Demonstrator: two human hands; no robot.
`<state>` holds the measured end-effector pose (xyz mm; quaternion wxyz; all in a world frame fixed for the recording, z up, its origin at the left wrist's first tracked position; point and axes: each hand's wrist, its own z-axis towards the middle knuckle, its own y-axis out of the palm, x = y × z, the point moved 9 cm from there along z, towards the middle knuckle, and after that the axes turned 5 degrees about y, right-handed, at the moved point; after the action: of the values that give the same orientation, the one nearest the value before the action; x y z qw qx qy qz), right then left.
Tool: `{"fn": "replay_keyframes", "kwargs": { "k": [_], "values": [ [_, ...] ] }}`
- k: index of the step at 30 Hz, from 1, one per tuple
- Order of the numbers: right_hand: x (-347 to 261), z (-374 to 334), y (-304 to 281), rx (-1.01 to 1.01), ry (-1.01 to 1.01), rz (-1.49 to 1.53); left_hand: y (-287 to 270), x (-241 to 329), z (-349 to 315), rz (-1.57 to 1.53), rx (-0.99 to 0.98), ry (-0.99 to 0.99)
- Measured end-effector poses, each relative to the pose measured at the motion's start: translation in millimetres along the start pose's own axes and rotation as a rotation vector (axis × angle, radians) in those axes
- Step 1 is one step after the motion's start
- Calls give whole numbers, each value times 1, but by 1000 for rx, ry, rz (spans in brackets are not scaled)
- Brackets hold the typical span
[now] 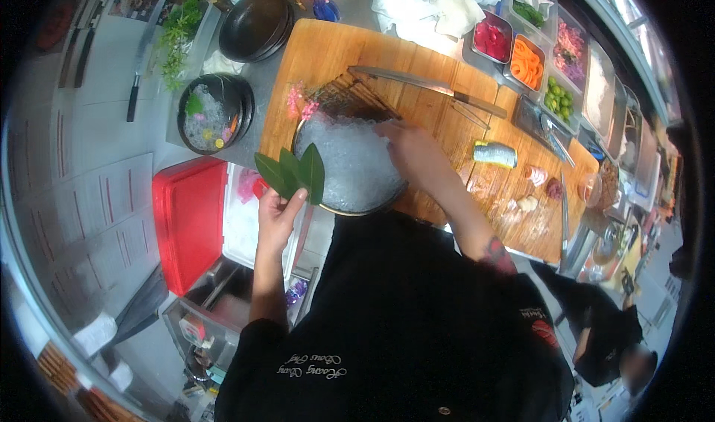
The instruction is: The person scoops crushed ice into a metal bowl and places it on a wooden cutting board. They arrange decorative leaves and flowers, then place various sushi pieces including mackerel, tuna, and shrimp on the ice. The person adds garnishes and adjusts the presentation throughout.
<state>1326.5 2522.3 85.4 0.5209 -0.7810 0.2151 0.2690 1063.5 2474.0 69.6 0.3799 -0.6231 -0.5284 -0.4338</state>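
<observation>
A fan of several long green leaves (pixel 313 175) is pinched between the thumb and fingers of my left hand (pixel 277 217). The leaves overlap the left edge of a round bowl (pixel 350 213) heaped with crushed ice (pixel 346 161). My right hand (pixel 414 154) is at the bowl's right side, fingers bent down at the edge of the ice; their tips are blurred and partly hidden. Behind the ice stands a dark slatted piece (pixel 361 98) like a small bamboo fence. Small pink flowers (pixel 296 103) rise at the bowl's far left.
A knife (pixel 406 78), tweezers (pixel 471 114) and a silvery fish piece (pixel 494 154) lie on the wooden board (pixel 328 46). Garnish containers (pixel 526 63) line the right. Dark bowls (pixel 255 23) and an iced bowl (pixel 205 116) stand left, above a red-lidded box (pixel 190 221). A co-worker (pixel 607 332) is at lower right.
</observation>
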Motion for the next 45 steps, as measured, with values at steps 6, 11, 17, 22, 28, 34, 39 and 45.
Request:
{"fn": "replay_keyframes", "kwargs": {
  "k": [6, 11, 17, 22, 28, 34, 39, 45],
  "values": [
    [1, 19, 20, 144, 49, -37, 20, 12, 36, 153, -296, 233],
    [7, 7, 8, 62, 178, -26, 62, 21, 66, -13, -389, 249],
    [4, -36, -61, 354, -87, 603, 126, 47, 98, 253, -401, 544],
    [68, -10, -23, 340, 87, 829, 137, 53, 105, 251, -337, 547],
    [90, 12, 11, 496, 91, 893, 105, 42, 46, 604, -385, 694],
    [104, 9, 30, 542, 206, 793, 153, 0, 79, 805, -489, 783],
    [107, -7, 18, 668, 126, 940, 140, 8, 71, 791, -510, 832],
    [43, -57, -25, 783, 177, 265, 141, 4, 54, 905, -568, 953]
  ]
}}
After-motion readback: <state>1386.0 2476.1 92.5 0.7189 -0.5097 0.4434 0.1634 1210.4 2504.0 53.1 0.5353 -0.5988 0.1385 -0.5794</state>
